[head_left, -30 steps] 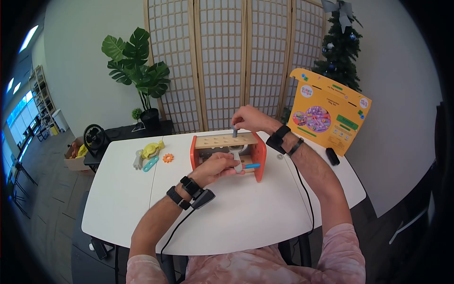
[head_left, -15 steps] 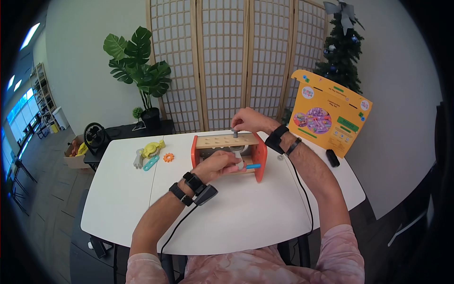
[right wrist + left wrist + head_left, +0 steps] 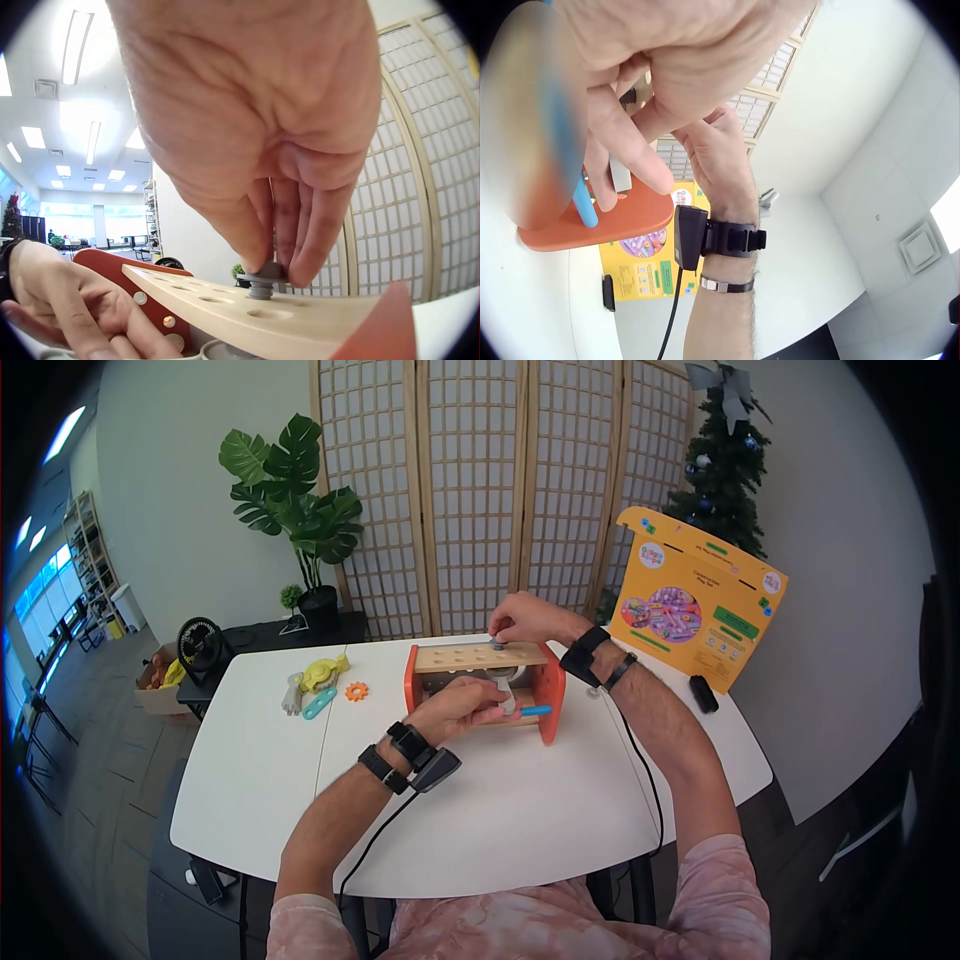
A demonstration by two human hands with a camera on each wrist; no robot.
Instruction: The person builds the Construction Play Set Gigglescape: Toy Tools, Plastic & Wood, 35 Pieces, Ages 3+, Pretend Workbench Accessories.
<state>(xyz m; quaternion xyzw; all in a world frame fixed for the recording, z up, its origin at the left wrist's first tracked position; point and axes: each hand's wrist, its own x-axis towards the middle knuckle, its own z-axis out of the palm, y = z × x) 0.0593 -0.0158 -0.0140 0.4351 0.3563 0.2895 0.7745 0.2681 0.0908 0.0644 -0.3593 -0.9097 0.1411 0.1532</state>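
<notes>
A toy workbench stands on the table, with red side panels [image 3: 547, 695] and a wooden top board [image 3: 455, 657] full of holes. The right hand [image 3: 530, 618] pinches the head of a grey screw [image 3: 261, 283] that stands upright in a hole near the board's right end. Below the board, the left hand [image 3: 462, 706] holds a light grey tool [image 3: 507, 698], whose far end is partly hidden under the board. A blue rod [image 3: 537, 711] projects beside the left fingertips, over the red panel in the left wrist view.
On the table's left lie a yellow toy piece [image 3: 322, 674], a grey piece [image 3: 293, 695], a teal strip [image 3: 319, 704] and an orange gear [image 3: 357, 692]. A yellow box [image 3: 697, 595] and a black object [image 3: 703, 694] are at the right. Cables hang from both wrists.
The grey screw has sunk lower into the board, and the right hand has come down with it. The left hand has shifted slightly with the grey tool under the board.
</notes>
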